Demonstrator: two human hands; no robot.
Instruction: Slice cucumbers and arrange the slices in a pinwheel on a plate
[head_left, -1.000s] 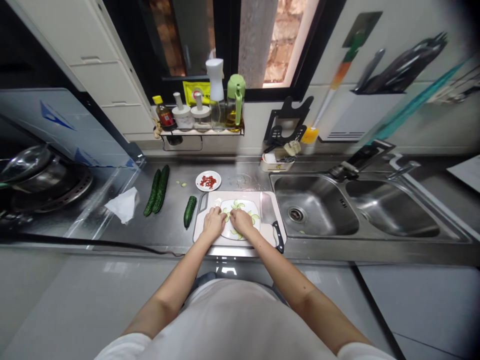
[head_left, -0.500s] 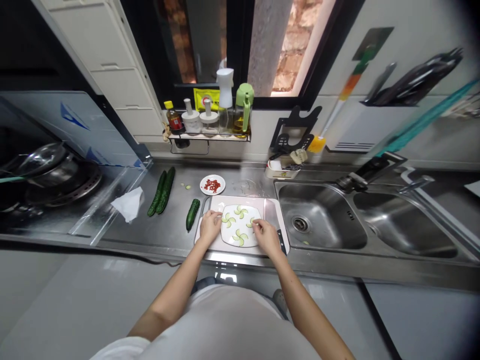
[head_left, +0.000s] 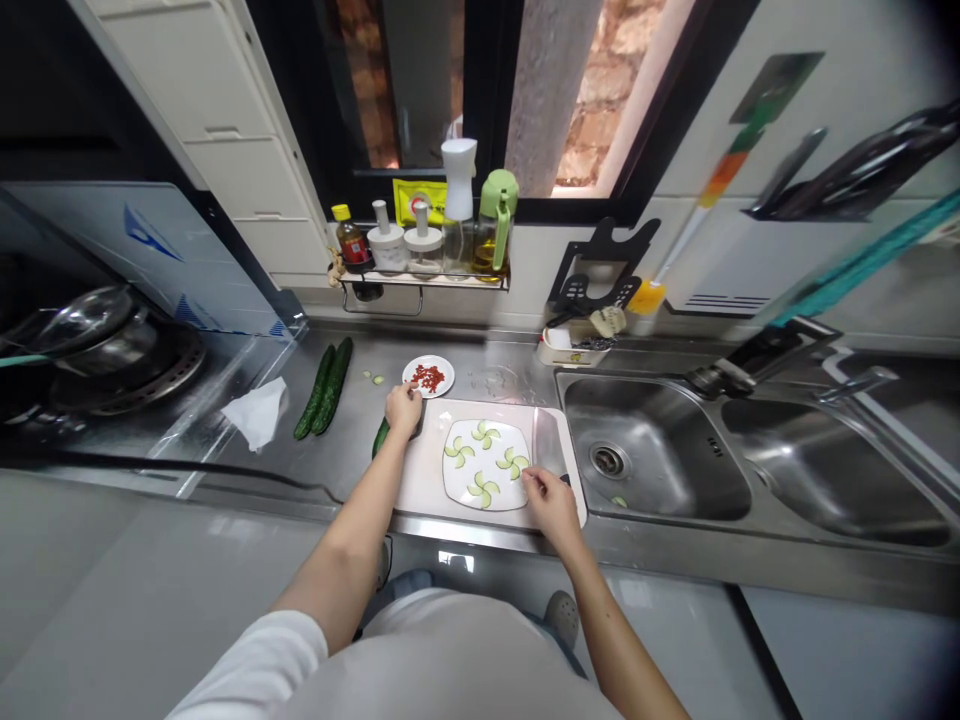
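My left hand (head_left: 405,410) reaches to the near-left rim of a small white plate (head_left: 448,384) that holds chopped red pieces (head_left: 428,377). Its fingers are bent together; what is between them, if anything, is too small to see. At the right edge of a square white plate (head_left: 491,462) is my right hand (head_left: 553,502), its thumb and fingertips pinched close to the rim. Several pinwheels of thin cucumber slices (head_left: 482,489) lie on this plate. Underneath is a pale cutting board (head_left: 420,490). A short cucumber piece (head_left: 380,436) is partly hidden by my left forearm.
A wide knife (head_left: 550,440) lies on the board's right side, beside the sink (head_left: 652,440). Two whole cucumbers (head_left: 324,388) and a white tissue (head_left: 256,413) are on the left counter. Behind, a rack (head_left: 427,280) holds seasoning bottles.
My left hand has left the square plate's left edge and moved up to the small plate. My right hand has drawn slightly back from the right-hand pinwheel, which now shows fully.
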